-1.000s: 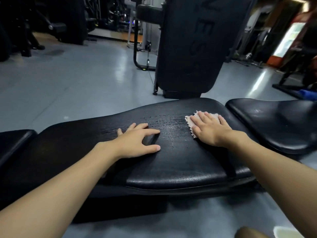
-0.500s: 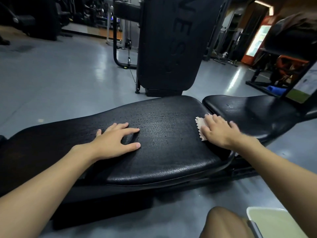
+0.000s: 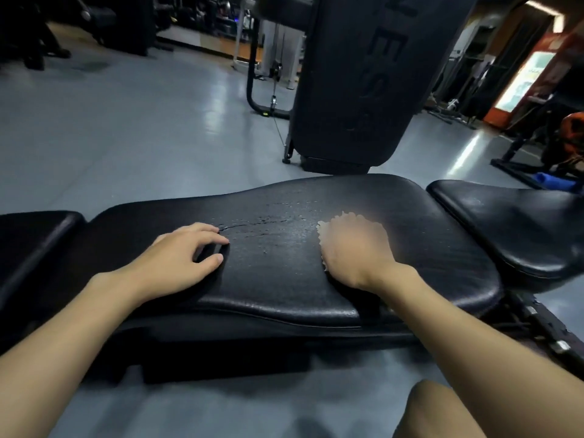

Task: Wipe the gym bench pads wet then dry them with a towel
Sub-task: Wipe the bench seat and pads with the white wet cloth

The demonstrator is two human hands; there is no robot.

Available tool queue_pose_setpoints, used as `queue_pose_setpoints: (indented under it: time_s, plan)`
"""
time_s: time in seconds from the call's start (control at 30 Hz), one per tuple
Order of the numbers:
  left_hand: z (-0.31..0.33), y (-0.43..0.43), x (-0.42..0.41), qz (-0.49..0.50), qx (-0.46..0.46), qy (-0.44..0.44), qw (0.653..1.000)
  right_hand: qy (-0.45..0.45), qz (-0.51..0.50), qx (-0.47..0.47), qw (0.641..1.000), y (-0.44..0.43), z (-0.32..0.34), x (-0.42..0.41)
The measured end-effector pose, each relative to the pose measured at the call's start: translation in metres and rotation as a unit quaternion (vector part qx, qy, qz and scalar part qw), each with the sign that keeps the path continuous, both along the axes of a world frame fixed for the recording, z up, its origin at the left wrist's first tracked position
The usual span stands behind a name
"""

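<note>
head view. item: long bench pad [image 3: 284, 279], black, cracked-grain vinyl, lying across the frame; a split in its skin [image 3: 249, 224] runs near the far edge, with a beaded wet sheen [image 3: 284, 235] around the middle of the top face. item: seat pad [image 3: 512, 229], black, just beside the long pad's right end, a narrow gap between them. item: end pad [image 3: 28, 241], black, beside the left end. item: cloth [image 3: 319, 230], pale, scalloped edge, flat on the long pad right of centre, mostly covered. item: right hand [image 3: 354, 251], palm down on the cloth, pressing it to the pad; blurred, fingers seem laid out flat, not curled round it. item: left hand [image 3: 186, 257], palm down on the long pad left of centre, well apart from the cloth, fingers lightly bent and spread, fingertips touching the vinyl, holding nothing. item: bare knee [image 3: 439, 409], at the bottom of the frame, in front of the pad's near edge. surroundings: grey glossy floor [image 3: 110, 137]; tall black machine housing [image 3: 357, 80] with dim lettering beyond the far edge; lit orange cabinet [image 3: 521, 80] far right; blue roll [image 3: 556, 182] on the floor behind the seat pad.
</note>
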State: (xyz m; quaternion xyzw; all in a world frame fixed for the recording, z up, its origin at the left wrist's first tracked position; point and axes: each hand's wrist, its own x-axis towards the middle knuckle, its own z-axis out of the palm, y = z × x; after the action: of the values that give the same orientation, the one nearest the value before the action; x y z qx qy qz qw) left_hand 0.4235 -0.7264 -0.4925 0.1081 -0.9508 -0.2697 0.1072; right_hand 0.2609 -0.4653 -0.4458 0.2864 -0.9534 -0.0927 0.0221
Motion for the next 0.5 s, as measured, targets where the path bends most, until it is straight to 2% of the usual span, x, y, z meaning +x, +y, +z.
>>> queue_pose_setpoints:
  time_s: [0.17, 0.33, 0.5]
  plan:
    - [-0.016, -0.036, 0.046, 0.048, -0.009, 0.004, 0.999, -0.059, 0.076, 0.018, 0.995, -0.079, -0.019, 0.050]
    - [-0.029, -0.068, 0.083, 0.106, 0.000, 0.013, 0.994, -0.081, 0.161, 0.042, 0.983, -0.150, -0.036, 0.102]
    - [-0.042, -0.091, 0.113, 0.132, 0.022, 0.062, 0.989, -0.076, 0.216, 0.055, 0.972, -0.204, -0.054, 0.141]
